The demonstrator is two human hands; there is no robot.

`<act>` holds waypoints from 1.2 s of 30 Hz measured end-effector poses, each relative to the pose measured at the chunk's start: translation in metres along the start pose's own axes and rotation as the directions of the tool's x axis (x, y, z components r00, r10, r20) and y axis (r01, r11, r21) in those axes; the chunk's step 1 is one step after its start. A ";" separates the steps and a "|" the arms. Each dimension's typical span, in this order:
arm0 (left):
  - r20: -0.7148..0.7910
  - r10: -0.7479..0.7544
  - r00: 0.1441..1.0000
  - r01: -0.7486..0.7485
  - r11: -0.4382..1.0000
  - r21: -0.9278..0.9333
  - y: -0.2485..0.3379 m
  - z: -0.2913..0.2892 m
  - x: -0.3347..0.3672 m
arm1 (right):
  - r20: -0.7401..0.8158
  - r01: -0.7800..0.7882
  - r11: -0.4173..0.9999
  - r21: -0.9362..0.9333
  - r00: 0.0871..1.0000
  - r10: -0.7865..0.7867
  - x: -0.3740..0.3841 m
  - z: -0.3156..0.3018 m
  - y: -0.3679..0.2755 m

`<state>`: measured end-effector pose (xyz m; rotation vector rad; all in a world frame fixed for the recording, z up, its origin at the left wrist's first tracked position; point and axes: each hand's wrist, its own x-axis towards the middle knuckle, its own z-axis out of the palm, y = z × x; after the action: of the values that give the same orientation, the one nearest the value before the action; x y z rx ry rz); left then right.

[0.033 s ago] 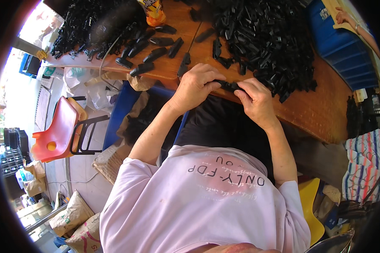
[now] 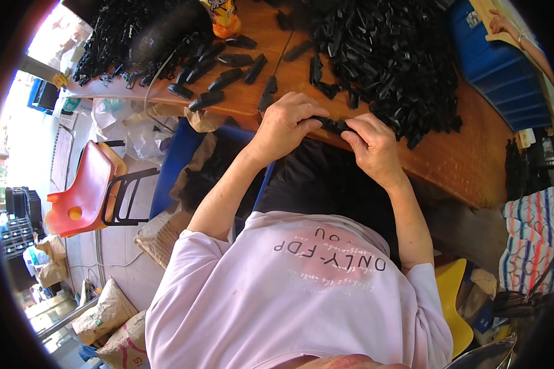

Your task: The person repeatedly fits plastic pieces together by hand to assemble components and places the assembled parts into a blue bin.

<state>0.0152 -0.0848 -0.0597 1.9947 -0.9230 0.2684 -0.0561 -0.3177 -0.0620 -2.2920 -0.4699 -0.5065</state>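
Note:
At the front edge of the wooden table (image 2: pixel 474 166), a small black elongated plastic part (image 2: pixel 332 125) is held between my two hands. My left hand (image 2: pixel 283 126) pinches its left end with thumb and fingers. The right end is gripped by my right hand (image 2: pixel 374 146), fingers bent and thumb pressed in. My fingers cover much of the part, so its full shape is hidden. Just beyond my hands spreads a big heap of black plastic parts (image 2: pixel 391 67). Several similar loose black pieces (image 2: pixel 226 80) lie on the tabletop to the left.
Another black heap (image 2: pixel 129 43) covers the far left of the table, beside an orange-and-yellow package (image 2: pixel 223 18). A blue bin (image 2: pixel 498 67) stands at the right; another person's hand (image 2: pixel 505 26) is beyond it. A pink chair (image 2: pixel 86 187) is on the left, near paper sacks (image 2: pixel 108 310).

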 end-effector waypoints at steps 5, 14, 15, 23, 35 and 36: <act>0.012 -0.092 0.996 0.092 0.993 -0.078 0.008 0.002 0.003 | 0.004 0.137 0.985 -0.108 0.991 -0.137 0.015 0.016 -0.002; -0.021 -0.172 0.985 0.171 0.983 -0.064 0.012 -0.004 -0.018 | -0.026 0.195 0.981 -0.014 0.980 -0.196 0.022 0.024 -0.008; -0.004 -0.204 0.979 0.203 0.974 -0.097 0.010 -0.004 -0.016 | -0.031 0.200 0.980 -0.017 0.979 -0.200 0.023 0.025 -0.004; -0.037 -0.256 0.966 0.251 0.961 -0.115 0.021 -0.007 -0.023 | -0.069 -0.289 0.806 0.517 0.924 0.376 0.011 0.012 0.011; 0.104 -0.399 0.911 0.367 0.900 0.234 0.039 -0.103 -0.074 | -0.045 0.011 0.905 -0.426 0.998 -0.033 0.068 0.055 0.003; 0.055 -0.429 0.902 0.386 0.855 0.348 0.046 -0.113 -0.080 | -0.041 0.020 0.908 -0.420 0.998 -0.041 0.068 0.058 0.005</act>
<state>-0.0544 0.0310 -0.0061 2.4885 -0.5287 0.0499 0.0173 -0.2666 -0.0694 -2.6780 -0.4019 -0.7367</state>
